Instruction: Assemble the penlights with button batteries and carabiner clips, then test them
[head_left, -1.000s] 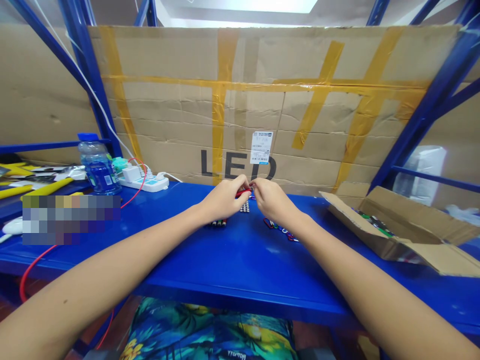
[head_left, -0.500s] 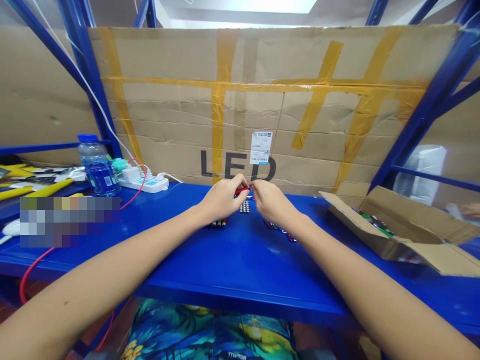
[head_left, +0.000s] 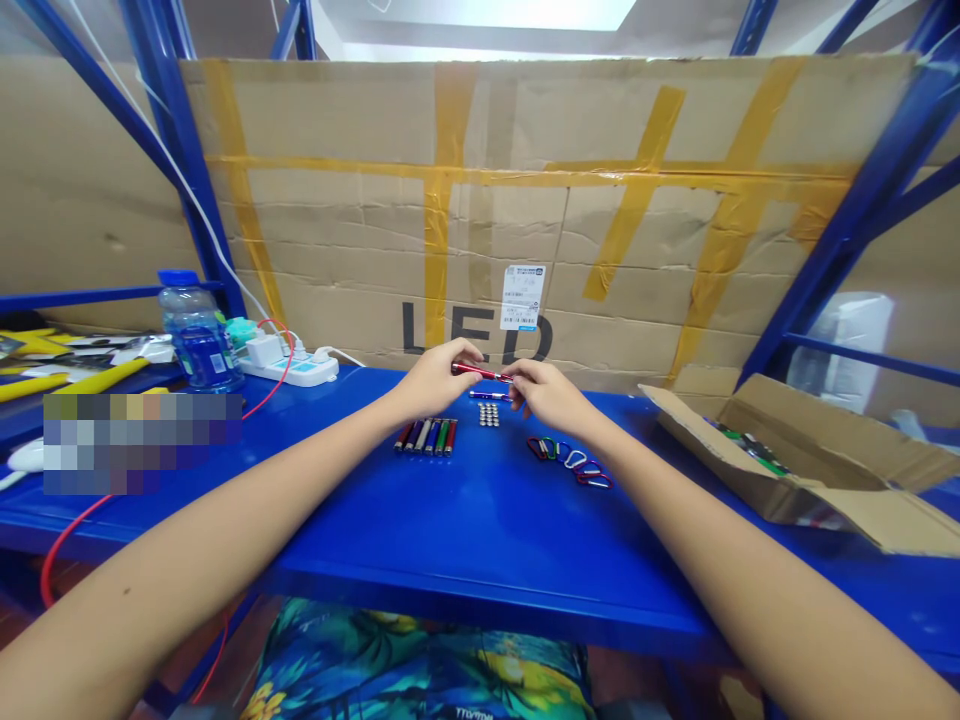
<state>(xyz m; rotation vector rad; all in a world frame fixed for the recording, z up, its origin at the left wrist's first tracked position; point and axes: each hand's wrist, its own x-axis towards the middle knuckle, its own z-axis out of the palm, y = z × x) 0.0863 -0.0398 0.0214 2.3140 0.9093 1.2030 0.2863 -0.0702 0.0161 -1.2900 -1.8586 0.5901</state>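
Observation:
My left hand (head_left: pixel 431 385) pinches a slim red pen-shaped tube (head_left: pixel 475 372) and holds it level above the blue shelf (head_left: pixel 487 520). My right hand (head_left: pixel 546 395) pinches the tube's right end. Below them lie a blue tube (head_left: pixel 487 395) and a cluster of small silver button cells (head_left: pixel 489 414). A row of several coloured tubes (head_left: pixel 427 437) lies under my left wrist. Several coloured carabiner clips (head_left: pixel 571 460) lie under my right wrist.
An open cardboard box (head_left: pixel 795 455) with more parts sits at the right. At the left stand a water bottle (head_left: pixel 196 335) and a white power strip (head_left: pixel 289 365) with a red cable. A taped cardboard sheet marked LED (head_left: pixel 525 200) closes the back.
Both hands have risen a little with the red tube. The row of tubes and the clips, partly hidden under my wrists before, now show.

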